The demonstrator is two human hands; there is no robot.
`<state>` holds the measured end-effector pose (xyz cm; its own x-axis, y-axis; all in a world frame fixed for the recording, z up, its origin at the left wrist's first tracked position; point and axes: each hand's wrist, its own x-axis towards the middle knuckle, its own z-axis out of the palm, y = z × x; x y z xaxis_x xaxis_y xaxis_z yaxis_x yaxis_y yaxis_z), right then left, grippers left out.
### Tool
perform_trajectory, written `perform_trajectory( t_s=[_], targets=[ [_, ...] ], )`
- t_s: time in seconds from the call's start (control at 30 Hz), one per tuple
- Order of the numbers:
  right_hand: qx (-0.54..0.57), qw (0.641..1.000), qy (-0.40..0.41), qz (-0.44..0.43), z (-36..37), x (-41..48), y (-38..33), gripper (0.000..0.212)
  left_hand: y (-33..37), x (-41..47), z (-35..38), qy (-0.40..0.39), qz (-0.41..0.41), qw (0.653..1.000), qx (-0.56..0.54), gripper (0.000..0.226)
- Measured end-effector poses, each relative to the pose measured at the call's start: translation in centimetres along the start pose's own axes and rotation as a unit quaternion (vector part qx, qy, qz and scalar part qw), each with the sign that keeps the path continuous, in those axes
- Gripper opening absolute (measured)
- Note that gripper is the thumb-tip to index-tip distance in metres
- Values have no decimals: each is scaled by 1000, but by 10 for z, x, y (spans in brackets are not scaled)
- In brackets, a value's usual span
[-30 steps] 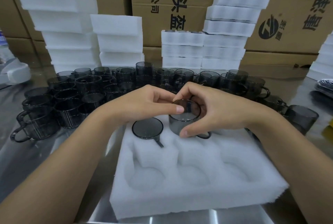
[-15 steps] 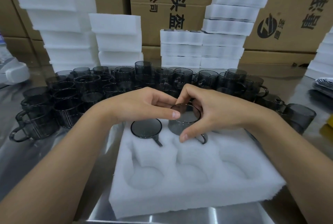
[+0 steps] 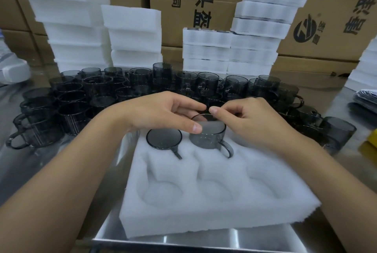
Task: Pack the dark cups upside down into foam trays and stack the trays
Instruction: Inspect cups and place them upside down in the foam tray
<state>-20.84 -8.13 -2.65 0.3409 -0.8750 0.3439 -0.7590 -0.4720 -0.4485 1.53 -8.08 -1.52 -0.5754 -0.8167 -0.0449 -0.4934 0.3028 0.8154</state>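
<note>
The tray (image 3: pixel 204 218) could skid on the steel desk (image 3: pixel 24 167). Or the cup (image 3: pixel 206 138), half down in the back-middle pocket, could jam tilted with its handle off the slot, as left hand (image 3: pixel 161 112) and right hand (image 3: pixel 253 124) pinch only its upturned base. Counted: one tray, six pockets, four bare; two cups in it, the left cup (image 3: pixel 163 138) fully down; loose cups (image 3: pixel 98 89) beyond counting.

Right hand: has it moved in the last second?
Yes. The right hand has moved back, away from the front edge of the foam tray: its thumb left the near wall of the cup and now sits by its far rim.
</note>
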Motion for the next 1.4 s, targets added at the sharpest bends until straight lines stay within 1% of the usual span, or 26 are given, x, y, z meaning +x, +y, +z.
perform_trajectory(
  t_s=[0.1, 0.17, 0.27, 0.33, 0.43, 0.53, 0.67, 0.77, 0.87, 1.13, 1.23, 1.3, 1.33, 1.4],
  targets=[
    [2, 1000, -12, 9, 0, -1, 1, 49, 0, 1, 0, 1, -3, 1000, 15, 85],
    [2, 1000, -17, 1, 0, 0, 1, 48, 0, 0, 0, -3, -3, 1000, 18, 84],
    [21, 1000, 0, -14, 2, 0, 1, 37, 2, -1, 1, -21, 11, 1000, 20, 65],
    [29, 1000, 1, -9, 2, 0, 0, 37, 4, -1, 1, -29, 16, 999, 18, 56],
    [42, 999, -8, 2, 1, 0, -1, 37, 3, 0, 2, -19, 15, 1000, 16, 64],
    [31, 999, -14, 6, 2, 0, 0, 38, 2, 2, 4, -15, 11, 1000, 20, 71],
    [20, 1000, -18, 9, 4, -1, -2, 34, 2, 3, 5, -22, 5, 999, 43, 67],
    [-12, 1000, -21, 2, 5, -2, -2, 29, 4, 3, 7, -24, 5, 998, 60, 65],
    [-45, 998, -30, -12, 5, -1, -4, 31, 5, 2, 7, -27, 10, 997, 71, 60],
    [-93, 993, -62, -27, 4, 0, -5, 36, 4, 3, 8, -18, 4, 997, 78, 65],
    [-78, 995, -51, -38, 3, -1, -3, 38, 4, 2, 8, -14, 8, 997, 79, 68],
    [-46, 997, -31, -51, 3, -1, -3, 38, 4, 2, 8, -10, 8, 997, 77, 67],
    [-24, 998, -6, -59, 3, -1, -2, 35, 3, 2, 8, -11, 11, 997, 76, 64],
    [7, 993, 86, -75, 1, 1, 3, 24, 3, 1, 8, -10, 12, 997, 70, 60]
  ],
)
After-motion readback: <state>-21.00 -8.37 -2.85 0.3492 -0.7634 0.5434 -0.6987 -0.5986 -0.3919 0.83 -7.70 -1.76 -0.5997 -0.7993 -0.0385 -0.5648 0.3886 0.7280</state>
